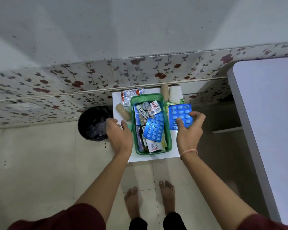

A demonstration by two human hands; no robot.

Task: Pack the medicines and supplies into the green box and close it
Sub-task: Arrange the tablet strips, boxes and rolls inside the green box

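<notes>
Head view: my right hand (189, 128) pinches a blue blister pack (179, 116) at the green box's (168, 143) three o'clock. I'd lay it flat inside. My left hand (119, 135), spread and holding nothing, hovers at nine o'clock.

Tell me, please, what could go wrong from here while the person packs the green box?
1. The green box is already piled high; adding the blue blister pack held by the right hand may stop a lid from closing.
2. The beige rolls and silver strip still lie outside and could be forgotten.
3. The left hand might knock a roll toward the black bin.
</notes>
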